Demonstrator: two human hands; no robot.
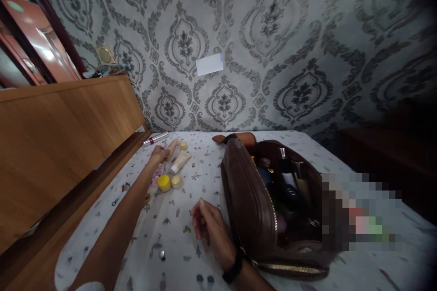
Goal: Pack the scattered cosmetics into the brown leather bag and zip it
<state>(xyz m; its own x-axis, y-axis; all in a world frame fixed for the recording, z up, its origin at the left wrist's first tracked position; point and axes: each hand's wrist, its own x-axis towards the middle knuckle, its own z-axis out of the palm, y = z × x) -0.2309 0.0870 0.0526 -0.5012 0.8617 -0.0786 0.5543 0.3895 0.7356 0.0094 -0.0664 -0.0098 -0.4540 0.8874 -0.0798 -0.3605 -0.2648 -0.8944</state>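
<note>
My left hand (pixel 160 154) reaches to the far left of the patterned sheet, its fingers closed at the lower end of a pinkish tube (pixel 173 146). Around it lie a cream tube with a white cap (pixel 180 162), a small cream-lidded jar (pixel 183 145), a yellow-lidded jar (pixel 164 183) and a pale yellow jar (pixel 176 182). A lilac item (pixel 157 173) is partly hidden by my left arm. My right hand (pixel 210 227) rests palm inward, fingers loosely bent and holding nothing, beside a brown zip bag (pixel 244 191). The bag gapes, with a black-capped bottle (pixel 288 177) inside.
A silver and red slim tube (pixel 156 139) lies near the wall. A small metallic cylinder (pixel 125 187) is left of my arm. A wooden board (pixel 68 145) borders the left side. Behind the bag lies a brown leather item (pixel 246 138). Blurred blocks cover the right.
</note>
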